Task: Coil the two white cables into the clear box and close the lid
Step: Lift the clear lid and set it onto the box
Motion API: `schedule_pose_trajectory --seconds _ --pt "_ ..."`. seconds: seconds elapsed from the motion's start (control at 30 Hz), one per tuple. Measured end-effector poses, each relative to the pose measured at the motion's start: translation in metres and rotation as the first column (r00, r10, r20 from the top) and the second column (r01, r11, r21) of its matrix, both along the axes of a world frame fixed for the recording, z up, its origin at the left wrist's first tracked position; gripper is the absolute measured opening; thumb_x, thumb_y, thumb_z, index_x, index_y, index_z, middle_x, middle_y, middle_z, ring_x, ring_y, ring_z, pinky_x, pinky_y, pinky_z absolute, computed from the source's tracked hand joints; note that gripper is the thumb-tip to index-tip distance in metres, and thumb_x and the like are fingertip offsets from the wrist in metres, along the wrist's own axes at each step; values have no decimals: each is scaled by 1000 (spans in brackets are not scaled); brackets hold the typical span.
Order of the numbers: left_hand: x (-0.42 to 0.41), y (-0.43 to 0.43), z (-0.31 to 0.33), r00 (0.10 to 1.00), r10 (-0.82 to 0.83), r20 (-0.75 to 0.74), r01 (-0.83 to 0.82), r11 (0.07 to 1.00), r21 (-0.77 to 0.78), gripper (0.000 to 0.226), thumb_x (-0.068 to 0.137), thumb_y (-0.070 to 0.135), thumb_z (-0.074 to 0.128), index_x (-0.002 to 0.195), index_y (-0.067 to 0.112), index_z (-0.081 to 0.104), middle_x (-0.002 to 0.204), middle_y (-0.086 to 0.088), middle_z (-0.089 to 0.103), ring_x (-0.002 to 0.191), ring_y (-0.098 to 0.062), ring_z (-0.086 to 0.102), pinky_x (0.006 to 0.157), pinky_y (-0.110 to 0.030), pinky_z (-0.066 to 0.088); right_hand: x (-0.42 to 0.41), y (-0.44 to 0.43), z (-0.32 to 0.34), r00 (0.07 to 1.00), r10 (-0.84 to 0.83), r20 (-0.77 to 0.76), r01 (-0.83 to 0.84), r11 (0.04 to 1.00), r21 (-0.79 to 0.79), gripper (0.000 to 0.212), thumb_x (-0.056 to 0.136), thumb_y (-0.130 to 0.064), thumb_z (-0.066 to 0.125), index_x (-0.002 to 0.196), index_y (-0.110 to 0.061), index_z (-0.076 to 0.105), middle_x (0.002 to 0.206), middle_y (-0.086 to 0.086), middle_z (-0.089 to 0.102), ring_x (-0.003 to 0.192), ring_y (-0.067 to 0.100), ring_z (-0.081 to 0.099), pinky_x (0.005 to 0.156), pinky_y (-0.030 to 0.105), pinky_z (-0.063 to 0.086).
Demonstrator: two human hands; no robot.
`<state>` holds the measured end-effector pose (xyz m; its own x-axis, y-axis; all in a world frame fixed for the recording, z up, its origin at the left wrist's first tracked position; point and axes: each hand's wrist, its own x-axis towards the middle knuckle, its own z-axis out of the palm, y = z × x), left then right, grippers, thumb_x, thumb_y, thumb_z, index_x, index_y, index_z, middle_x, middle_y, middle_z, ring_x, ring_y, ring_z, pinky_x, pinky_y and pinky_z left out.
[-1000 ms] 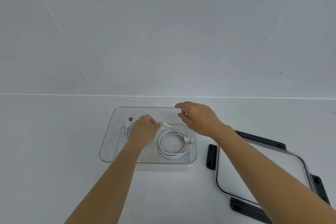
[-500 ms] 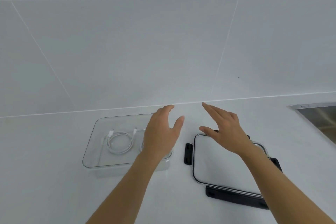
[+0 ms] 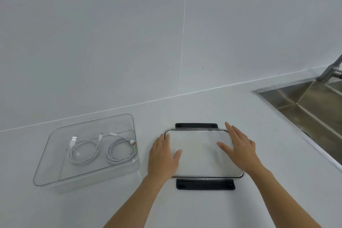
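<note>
**Lid Grasp Position: Both Hands at Lid Ends**

Clear box point(image 3: 55, 155): open-topped, resting on the white surface point(image 3: 259, 181), left of the lid and apart from it. Contents: two white cables, each coiled into a loop, side by side on the box floor. Left cable point(image 3: 83, 152) with a USB plug pointing up and away. Right cable point(image 3: 120, 151) against the right wall, with an orange-tipped plug at the upper right of the coil.

Lid point(image 3: 199, 153): clear panel, lying flat on the surface right of the box. Black latch flaps point(image 3: 205, 184) folded outward along the near and far edges.

Left hand point(image 3: 162, 155): palm down over the left end of the lid, fingers point(image 3: 165, 139) extended and spread, thumb resting on the clear panel. Nothing gripped.

Right hand point(image 3: 238, 148): palm down over the right end of the lid, fingers spread, thumb stretched inward across the panel. Nothing gripped; contact with the lid edge not clearly discernible.

Steel sink point(image 3: 305, 103) and faucet point(image 3: 331, 70) at far right, well apart from the lid. Tiled wall point(image 3: 129, 42) behind the surface.
</note>
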<state>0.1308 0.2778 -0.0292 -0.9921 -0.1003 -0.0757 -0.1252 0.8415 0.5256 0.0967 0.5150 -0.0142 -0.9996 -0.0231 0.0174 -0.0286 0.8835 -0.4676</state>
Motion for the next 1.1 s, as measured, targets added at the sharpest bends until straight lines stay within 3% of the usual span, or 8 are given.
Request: schedule_pose_trajectory --seconds 0.13,0.3,0.43,0.53,0.63,0.77,0.9,1.1 --pt "-2 -1 -19 992 111 63 -108 993 -51 65 95 44 38 147 14 15 158 -10 7 144 -26 5 117 -37 9 0 19 -22 989 -95 112 100 994 -33 67 90 -47 49 146 -31 17 150 -1 30 140 17 23 109 42 17" --pt "-6 0 -32 983 184 26 -182 981 -60 57 95 38 41 142 10 27 153 -11 23 141 -25 17 115 -35 15 -1 28 -43 975 -160 151 162 987 1 61 91 -44 47 144 -22 25 147 1 34 135 21 29 107 41 20" --pt "-17 3 -25 938 342 -57 -342 940 9 40 95 28 45 127 5 43 128 -12 51 120 -28 42 97 -36 33 -7 27 -45 948 -308 80 310 951 -4 53 91 -36 51 136 -11 39 134 12 48 124 31 41 100 44 28" --pt "-25 1 -19 892 450 -36 -444 889 109 28 95 16 43 118 2 47 119 -15 55 112 -31 46 87 -41 39 -14 28 -42 918 -379 120 388 920 -61 45 90 -29 52 127 -4 47 123 17 53 113 35 48 95 44 36" --pt "-30 -4 -16 866 500 26 -499 857 128 31 94 13 44 122 0 42 120 -15 54 112 -33 49 82 -42 41 -19 30 -38 899 -399 184 420 903 -94 31 91 -26 48 111 -3 54 111 17 54 98 36 53 84 42 44" --pt "-35 -9 -18 876 465 128 -467 884 -16 29 95 20 43 115 -1 41 120 -19 51 105 -36 54 70 -38 37 -28 35 -36 877 -412 245 430 903 -21 21 92 -21 46 99 -2 51 98 14 56 85 32 53 71 36 41" --pt "-41 -12 -21 867 452 210 -451 891 -54 34 96 22 40 118 -5 39 124 -21 51 111 -37 52 74 -36 37 -35 36 -35 862 -393 321 413 911 8 24 90 -20 43 71 -5 44 83 14 56 71 30 50 63 32 38" --pt "-46 -21 -23 862 412 295 -374 910 -179 48 96 41 36 119 0 48 124 -17 56 113 -34 53 86 -37 42 -31 38 -37 887 -375 268 380 924 36 22 94 -19 44 78 -4 43 81 13 51 74 31 48 63 32 34"
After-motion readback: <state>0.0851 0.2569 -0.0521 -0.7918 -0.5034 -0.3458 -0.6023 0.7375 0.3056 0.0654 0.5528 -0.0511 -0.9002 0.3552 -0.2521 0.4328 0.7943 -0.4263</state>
